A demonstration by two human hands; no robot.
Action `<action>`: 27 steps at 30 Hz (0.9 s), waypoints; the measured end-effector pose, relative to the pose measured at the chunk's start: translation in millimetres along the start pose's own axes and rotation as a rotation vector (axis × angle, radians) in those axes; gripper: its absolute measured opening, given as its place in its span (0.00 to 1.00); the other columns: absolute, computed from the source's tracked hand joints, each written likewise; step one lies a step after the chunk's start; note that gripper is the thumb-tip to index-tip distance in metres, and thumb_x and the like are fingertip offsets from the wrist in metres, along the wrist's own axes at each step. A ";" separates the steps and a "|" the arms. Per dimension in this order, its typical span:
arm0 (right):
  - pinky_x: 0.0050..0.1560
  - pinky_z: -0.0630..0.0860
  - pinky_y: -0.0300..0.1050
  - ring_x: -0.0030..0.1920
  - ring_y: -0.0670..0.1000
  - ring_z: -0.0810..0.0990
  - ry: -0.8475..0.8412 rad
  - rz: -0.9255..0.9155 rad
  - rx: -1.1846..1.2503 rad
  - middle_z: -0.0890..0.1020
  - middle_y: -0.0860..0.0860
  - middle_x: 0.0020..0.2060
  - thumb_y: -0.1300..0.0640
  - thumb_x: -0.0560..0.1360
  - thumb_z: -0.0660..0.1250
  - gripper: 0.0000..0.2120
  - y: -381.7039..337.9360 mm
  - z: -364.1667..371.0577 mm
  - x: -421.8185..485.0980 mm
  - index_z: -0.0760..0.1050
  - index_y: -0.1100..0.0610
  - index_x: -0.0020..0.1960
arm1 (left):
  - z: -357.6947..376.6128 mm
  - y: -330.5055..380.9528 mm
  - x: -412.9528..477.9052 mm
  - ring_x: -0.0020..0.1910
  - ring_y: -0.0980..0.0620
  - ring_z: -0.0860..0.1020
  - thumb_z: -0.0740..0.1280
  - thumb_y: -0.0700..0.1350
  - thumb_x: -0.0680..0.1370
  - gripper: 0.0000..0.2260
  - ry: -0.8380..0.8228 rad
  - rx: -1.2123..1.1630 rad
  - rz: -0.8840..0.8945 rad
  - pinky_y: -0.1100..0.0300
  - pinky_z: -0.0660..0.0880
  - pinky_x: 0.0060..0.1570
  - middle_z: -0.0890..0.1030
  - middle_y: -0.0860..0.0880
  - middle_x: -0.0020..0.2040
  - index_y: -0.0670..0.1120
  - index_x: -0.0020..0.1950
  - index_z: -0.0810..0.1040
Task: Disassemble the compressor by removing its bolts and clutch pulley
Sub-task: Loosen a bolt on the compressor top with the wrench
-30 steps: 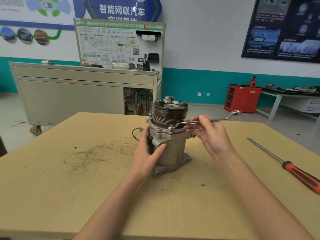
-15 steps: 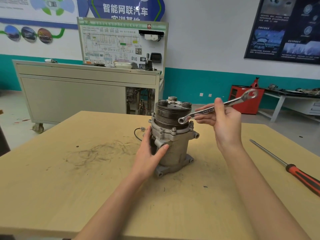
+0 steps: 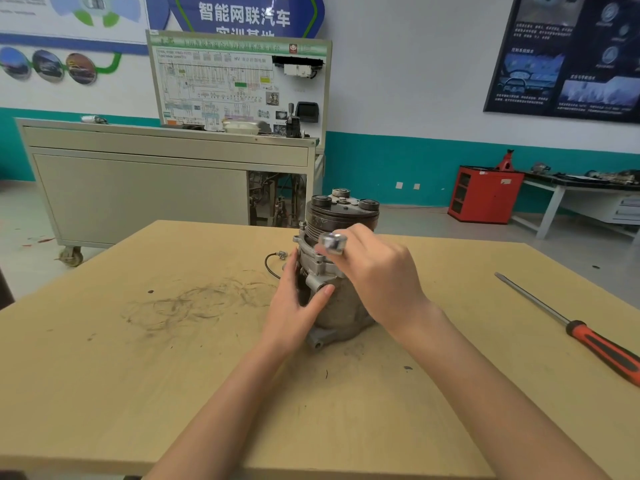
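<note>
Clasping the compressor (image 3: pixel 344 315), left grip (image 3: pixel 293 308) faces right grip (image 3: pixel 381 277) and its wrench (image 3: pixel 333 242).

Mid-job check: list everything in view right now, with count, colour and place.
compressor: one, grey with a dark pulley on top, upright at table centre
wrench: one, silver, at the compressor's upper flange
wire: one, black, left of the compressor
screwdriver: one, red and black handle, lying on the table at right
table: one, tan, scuffed
bench: one, grey, behind the table at left
cabinet: one, red, by the far wall at right
left hand: grips the compressor's left side
right hand: holds the wrench
</note>
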State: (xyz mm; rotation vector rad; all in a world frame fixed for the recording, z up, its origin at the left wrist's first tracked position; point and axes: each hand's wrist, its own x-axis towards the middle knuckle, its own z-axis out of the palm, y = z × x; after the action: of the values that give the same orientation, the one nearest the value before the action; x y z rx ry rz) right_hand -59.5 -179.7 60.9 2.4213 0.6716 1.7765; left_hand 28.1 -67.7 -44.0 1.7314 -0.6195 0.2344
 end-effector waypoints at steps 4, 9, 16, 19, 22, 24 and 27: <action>0.23 0.73 0.39 0.29 0.51 0.78 -0.039 -0.002 -0.027 0.79 0.55 0.32 0.58 0.76 0.58 0.14 -8.7 -1.2 -5.5 0.79 0.63 0.40 | 1.1 -2.4 1.4 0.70 0.62 0.64 0.68 0.55 0.76 0.34 0.018 0.050 0.002 0.78 0.60 0.61 0.66 0.55 0.73 0.49 0.77 0.57; 0.28 0.75 0.39 0.32 0.52 0.79 -0.066 -0.005 -0.014 0.79 0.57 0.35 0.62 0.73 0.65 0.06 -14.7 5.6 -13.3 0.80 0.64 0.43 | 0.8 -4.1 3.1 0.68 0.51 0.69 0.67 0.56 0.76 0.32 0.008 0.062 0.002 0.56 0.69 0.66 0.70 0.47 0.72 0.44 0.75 0.62; 0.36 0.80 0.42 0.37 0.54 0.84 0.215 1.103 1.175 0.82 0.52 0.40 0.62 0.82 0.52 0.11 21.1 8.5 -29.5 0.72 0.59 0.45 | 1.0 0.0 0.4 0.67 0.71 0.59 0.65 0.62 0.72 0.40 0.017 -0.030 0.004 0.87 0.56 0.53 0.59 0.65 0.71 0.55 0.78 0.50; 0.35 0.80 0.41 0.36 0.54 0.84 0.152 1.387 1.436 0.81 0.58 0.41 0.62 0.82 0.52 0.11 49.3 14.0 -29.5 0.71 0.61 0.46 | 1.5 -0.1 0.6 0.66 0.72 0.59 0.66 0.64 0.71 0.41 0.015 -0.054 -0.005 0.85 0.57 0.54 0.59 0.65 0.71 0.56 0.78 0.50; 0.34 0.80 0.40 0.36 0.53 0.84 0.102 1.446 1.527 0.84 0.56 0.35 0.60 0.81 0.55 0.09 60.8 20.6 -30.1 0.71 0.62 0.47 | 1.2 -0.2 0.1 0.65 0.73 0.59 0.66 0.67 0.70 0.42 0.014 -0.060 -0.002 0.86 0.58 0.53 0.60 0.65 0.71 0.57 0.78 0.50; 0.35 0.80 0.40 0.37 0.53 0.84 0.158 1.413 1.541 0.84 0.57 0.35 0.59 0.81 0.55 0.11 61.4 21.6 -30.6 0.72 0.63 0.45 | 0.7 0.2 0.2 0.65 0.73 0.60 0.65 0.67 0.70 0.42 0.016 -0.055 -0.009 0.84 0.58 0.54 0.59 0.67 0.69 0.58 0.77 0.50; 0.36 0.80 0.39 0.36 0.53 0.84 0.301 1.290 1.427 0.84 0.58 0.38 0.57 0.81 0.56 0.14 59.2 12.4 -26.2 0.74 0.63 0.44 | 0.5 -0.2 0.2 0.61 0.80 0.60 0.65 0.67 0.69 0.41 0.012 -0.051 -0.007 0.80 0.58 0.55 0.57 0.76 0.65 0.61 0.76 0.49</action>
State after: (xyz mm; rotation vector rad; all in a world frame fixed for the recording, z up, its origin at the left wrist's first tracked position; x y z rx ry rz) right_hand -36.2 -240.6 51.3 4.2566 0.3827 2.6035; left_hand 28.3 -68.2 -44.1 1.6813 -0.6061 0.2225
